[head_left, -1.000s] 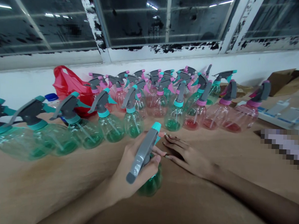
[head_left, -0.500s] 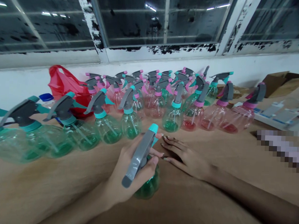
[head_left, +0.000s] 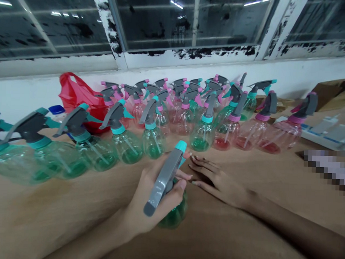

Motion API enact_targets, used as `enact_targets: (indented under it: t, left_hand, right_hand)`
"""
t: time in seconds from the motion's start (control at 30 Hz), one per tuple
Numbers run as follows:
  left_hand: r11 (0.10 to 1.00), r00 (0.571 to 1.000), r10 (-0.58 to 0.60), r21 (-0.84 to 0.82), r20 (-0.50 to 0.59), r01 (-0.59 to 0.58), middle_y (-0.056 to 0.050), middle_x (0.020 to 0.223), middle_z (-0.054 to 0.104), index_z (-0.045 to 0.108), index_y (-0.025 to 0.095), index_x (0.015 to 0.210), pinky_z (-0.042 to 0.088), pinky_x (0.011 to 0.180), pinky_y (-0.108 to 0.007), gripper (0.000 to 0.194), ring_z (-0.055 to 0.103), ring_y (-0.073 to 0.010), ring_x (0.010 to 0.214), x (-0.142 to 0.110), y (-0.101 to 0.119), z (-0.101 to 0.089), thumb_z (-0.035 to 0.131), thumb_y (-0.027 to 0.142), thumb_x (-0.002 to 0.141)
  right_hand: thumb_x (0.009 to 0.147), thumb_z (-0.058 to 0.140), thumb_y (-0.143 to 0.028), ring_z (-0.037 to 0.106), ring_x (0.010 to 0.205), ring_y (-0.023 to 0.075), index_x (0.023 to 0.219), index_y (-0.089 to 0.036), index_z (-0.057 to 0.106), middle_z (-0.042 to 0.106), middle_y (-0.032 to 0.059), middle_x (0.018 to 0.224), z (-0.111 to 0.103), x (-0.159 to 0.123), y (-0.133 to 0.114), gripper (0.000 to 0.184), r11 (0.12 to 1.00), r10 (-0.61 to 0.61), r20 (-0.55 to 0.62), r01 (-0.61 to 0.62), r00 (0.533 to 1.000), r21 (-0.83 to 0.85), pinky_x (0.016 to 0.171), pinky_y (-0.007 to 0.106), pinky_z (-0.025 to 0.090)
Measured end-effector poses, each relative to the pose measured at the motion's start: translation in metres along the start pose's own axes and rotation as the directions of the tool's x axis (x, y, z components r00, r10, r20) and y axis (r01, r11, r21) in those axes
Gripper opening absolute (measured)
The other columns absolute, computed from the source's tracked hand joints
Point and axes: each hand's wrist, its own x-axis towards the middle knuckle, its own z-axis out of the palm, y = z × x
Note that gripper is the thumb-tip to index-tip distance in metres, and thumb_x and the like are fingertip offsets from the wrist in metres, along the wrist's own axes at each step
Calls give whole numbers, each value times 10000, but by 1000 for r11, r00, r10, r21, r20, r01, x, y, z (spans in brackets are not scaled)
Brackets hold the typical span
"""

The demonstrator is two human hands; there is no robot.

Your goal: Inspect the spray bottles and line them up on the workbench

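My left hand is wrapped round the neck of a green spray bottle with a grey trigger head and a turquoise nozzle. The bottle stands on the brown table, its nozzle pointing away from me and slightly right. The hand hides most of the trigger and collar. My right hand lies on the table just right of that bottle, fingers stretched out toward the nozzle, holding nothing. Closest beyond the hands is another green spray bottle with liquid in its bottom.
Green spray bottles line the left side; pink ones stand right, with a mixed cluster behind. A red plastic bag sits back left. At right are a cardboard box, a white tray and a blurred-out flat object.
The whole view has shifted slightly, so the scene sits a little further right. My left hand keeps its hold on the spray bottle, and my right hand stays flat.
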Motion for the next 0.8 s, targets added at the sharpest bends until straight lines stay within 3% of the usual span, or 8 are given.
enact_targets:
  t: [0.23,0.57,0.67,0.8]
  left_hand:
    - [999,1000,-6,-45,30,8,-33,836,731,522,210,1111,541,785,-348,404,696,-213,800,-1,5,-1,526,161,710]
    - [999,999,32,-43,29,-30,-10,754,693,506,227,1100,539,719,-344,380,680,-205,721,1,0,1,526,165,725]
    - [999,997,51,6,53,-52,26,655,613,496,232,1075,528,647,-326,301,627,-175,601,0,-1,-1,506,195,776]
    - [996,995,81,31,61,-83,14,714,578,503,225,900,524,660,-305,94,612,-151,625,-2,-3,-1,468,208,815]
  right_hand:
    - [911,430,-456,318,1342,223,1366,-211,404,406,70,1433,6,-2,7,518,1000,-7,-22,6,1000,-18,1087,460,323]
    - [913,433,-444,322,1340,228,1372,-239,391,406,59,1433,7,-2,8,505,1000,-21,-36,20,999,-22,1081,481,329]
    - [908,438,-452,318,1342,234,1371,-230,393,401,67,1436,7,-2,8,515,999,-27,-25,26,999,-26,1079,485,329]
    - [907,442,-449,330,1336,237,1370,-233,395,416,70,1426,7,-2,7,513,999,-26,-50,25,998,-26,1076,486,334]
